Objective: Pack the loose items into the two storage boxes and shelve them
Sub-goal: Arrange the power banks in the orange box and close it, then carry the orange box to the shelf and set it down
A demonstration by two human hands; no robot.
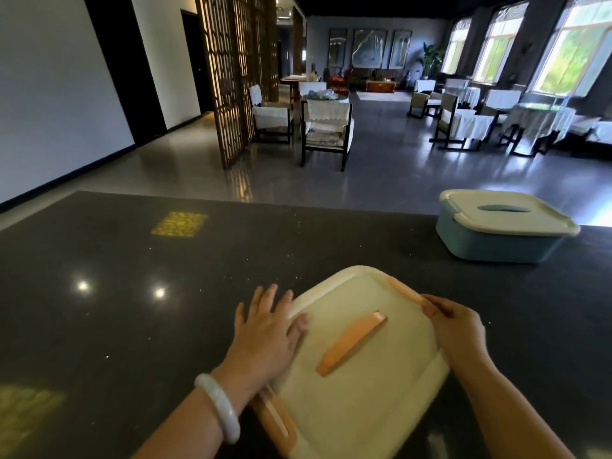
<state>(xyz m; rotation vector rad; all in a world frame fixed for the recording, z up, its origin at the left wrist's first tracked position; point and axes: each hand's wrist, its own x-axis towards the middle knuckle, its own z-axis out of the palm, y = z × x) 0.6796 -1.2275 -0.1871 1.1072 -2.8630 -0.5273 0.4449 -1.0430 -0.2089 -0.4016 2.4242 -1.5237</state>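
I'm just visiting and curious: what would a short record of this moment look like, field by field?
surface: dark speckled counter
near box: cream box with orange handle, lid on
far box: blue box with cream lid, closed, at the counter's far right
left hand: left hand flat, fingers straight, on the near box's left edge
right hand: right hand pinching the orange latch on its right side
loose items: none in view

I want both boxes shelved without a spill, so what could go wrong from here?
The right hand pinches only one orange latch of the cream lid; if the near latch is unfastened, lifting might pop it. The blue box sits near the counter's far edge and could be knocked off.
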